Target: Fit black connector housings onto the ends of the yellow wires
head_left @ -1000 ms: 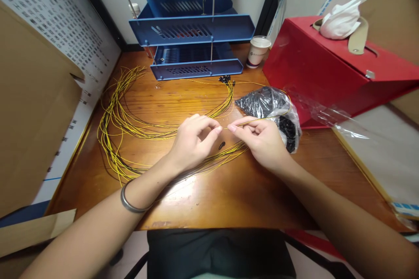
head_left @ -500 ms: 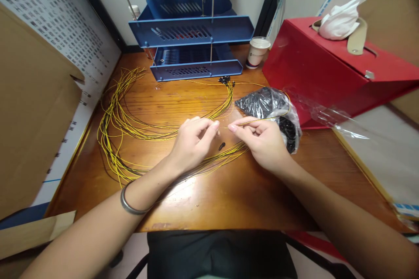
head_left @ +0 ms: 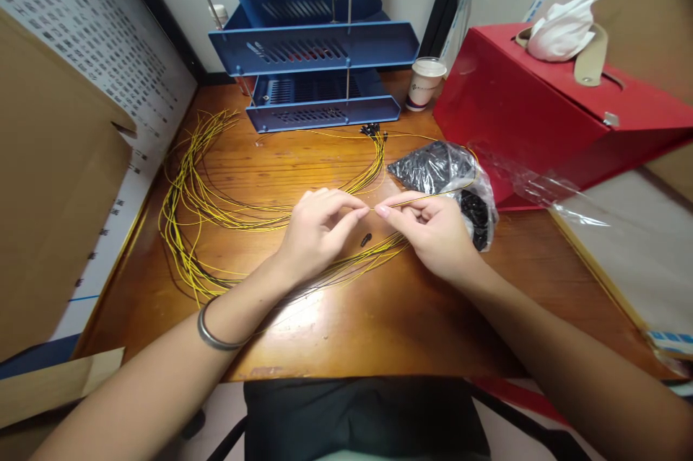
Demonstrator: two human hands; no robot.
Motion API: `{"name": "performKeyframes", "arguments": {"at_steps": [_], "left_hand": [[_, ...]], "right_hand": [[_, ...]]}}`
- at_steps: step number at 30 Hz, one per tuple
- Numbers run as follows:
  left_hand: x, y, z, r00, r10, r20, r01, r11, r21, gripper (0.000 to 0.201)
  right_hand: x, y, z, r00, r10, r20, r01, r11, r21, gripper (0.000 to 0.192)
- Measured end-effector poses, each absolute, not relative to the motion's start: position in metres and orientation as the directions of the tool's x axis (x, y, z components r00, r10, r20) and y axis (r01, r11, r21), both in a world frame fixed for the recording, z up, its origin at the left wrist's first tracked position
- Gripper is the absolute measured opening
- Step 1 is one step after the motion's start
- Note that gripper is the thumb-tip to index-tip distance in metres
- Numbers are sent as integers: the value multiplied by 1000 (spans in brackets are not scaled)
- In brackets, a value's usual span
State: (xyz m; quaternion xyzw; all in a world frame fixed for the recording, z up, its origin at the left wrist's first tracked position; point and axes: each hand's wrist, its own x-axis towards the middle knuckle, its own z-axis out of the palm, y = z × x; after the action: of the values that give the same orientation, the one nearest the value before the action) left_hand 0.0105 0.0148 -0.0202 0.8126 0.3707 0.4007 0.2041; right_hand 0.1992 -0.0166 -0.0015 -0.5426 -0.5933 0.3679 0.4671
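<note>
A brown cardboard box [head_left: 59, 187] stands at the far left, beside a wooden desk [head_left: 379, 331] on which a loose bundle of yellow and black wires [head_left: 181, 230] curves in a wide loop. A dark bracelet [head_left: 208, 335] circles the left forearm. The left hand [head_left: 314, 234] hovers over the bundle, thumb and forefinger tips drawn together beside the end of a single yellow wire [head_left: 458, 190]; whether they pinch it is too small to tell. Behind, a tiered blue document tray [head_left: 319, 46] rises at the back of the desk. Between the hands and nearer the person, a small black connector [head_left: 367, 239] lies on the wood; farther back, black tips [head_left: 373, 130] cap one end of the bundle. A lidded paper cup [head_left: 425, 86] stands beside the tray. The right hand [head_left: 441, 234] pinches the single wire firmly near its end, the rest arching over a clear plastic bag [head_left: 433, 165] of black parts. At right sits a red tissue box [head_left: 520, 107], a white tissue [head_left: 563, 32] protruding.
</note>
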Motion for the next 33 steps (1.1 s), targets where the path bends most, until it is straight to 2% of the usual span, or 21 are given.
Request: {"name": "performKeyframes", "arguments": {"at_steps": [14,33], "left_hand": [[11,13,-16,449,796,405,505,-600,620,23],[12,12,-13,490,804,339,460,-568,682,36]], "right_hand": [[198,-18,-2,15,987,162,287,151,-946,20],[200,-18,-4,4,976,216,322,204,-925,16]]}}
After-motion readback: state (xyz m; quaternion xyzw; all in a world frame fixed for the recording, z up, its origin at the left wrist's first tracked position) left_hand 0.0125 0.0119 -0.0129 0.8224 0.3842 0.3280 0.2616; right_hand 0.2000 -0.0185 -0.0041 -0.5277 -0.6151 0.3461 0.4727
